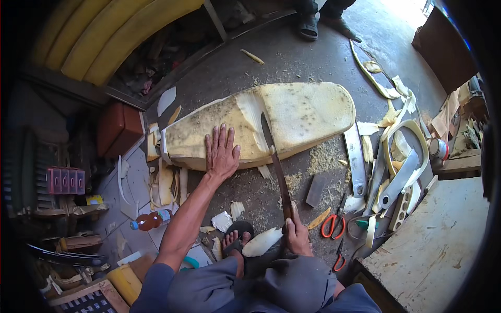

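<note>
A long yellowish foam seat pad (308, 112), blotched with dark spots, lies across the floor in front of me. My left hand (223, 151) rests flat on its left half, fingers stretched out. Wrapped round the handle of a long-bladed knife (282, 180) is my right hand (298, 236), near my knee. The blade points away from me, and its far end lies against the foam beside the step between the pad's lower middle and its raised right part. A pale foam offcut (262, 242) lies by my foot.
Scissors with red handles (332, 226), flat metal blades (355, 161) and a dark block (315, 191) lie to the right, among foam strips and crumbs. A wooden table (433, 245) stands at lower right. A bottle (151, 220) is at left. Another person's feet (309, 27) show at the far edge.
</note>
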`<state>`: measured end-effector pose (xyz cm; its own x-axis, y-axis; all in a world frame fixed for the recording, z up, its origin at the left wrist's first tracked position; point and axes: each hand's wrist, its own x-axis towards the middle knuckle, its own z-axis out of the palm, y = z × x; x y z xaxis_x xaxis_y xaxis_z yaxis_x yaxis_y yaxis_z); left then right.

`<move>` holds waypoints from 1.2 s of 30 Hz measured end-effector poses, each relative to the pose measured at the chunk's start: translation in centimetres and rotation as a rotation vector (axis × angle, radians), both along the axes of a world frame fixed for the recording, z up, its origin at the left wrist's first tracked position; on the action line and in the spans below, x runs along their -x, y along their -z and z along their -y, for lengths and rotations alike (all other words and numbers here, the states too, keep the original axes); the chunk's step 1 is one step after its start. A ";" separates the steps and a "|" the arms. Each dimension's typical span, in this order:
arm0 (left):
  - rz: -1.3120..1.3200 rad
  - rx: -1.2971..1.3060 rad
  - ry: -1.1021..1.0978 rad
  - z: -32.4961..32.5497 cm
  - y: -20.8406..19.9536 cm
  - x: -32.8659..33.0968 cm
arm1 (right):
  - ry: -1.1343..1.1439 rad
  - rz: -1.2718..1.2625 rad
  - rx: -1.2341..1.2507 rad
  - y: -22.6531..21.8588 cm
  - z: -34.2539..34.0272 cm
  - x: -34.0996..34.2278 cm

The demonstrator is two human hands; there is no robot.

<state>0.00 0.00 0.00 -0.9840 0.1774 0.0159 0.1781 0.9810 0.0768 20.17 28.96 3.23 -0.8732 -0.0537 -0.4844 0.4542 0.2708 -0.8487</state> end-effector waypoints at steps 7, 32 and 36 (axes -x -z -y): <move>-0.015 -0.012 -0.005 0.2 -1.2 -0.8 | 0.024 0.081 0.261 -1.8 3.3 10.6; 0.013 -0.190 0.047 0.8 -2.3 0.9 | 0.071 0.115 0.516 -2.1 7.6 13.8; 0.036 -0.241 0.029 1.3 -2.6 0.3 | 0.020 -0.077 0.472 0.1 6.6 10.6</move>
<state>-0.27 -1.32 2.57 -0.9792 0.2012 0.0258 0.1990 0.9279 0.3152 9.58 22.36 3.10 -0.9088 -0.2348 -0.3450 0.3863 -0.1609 -0.9082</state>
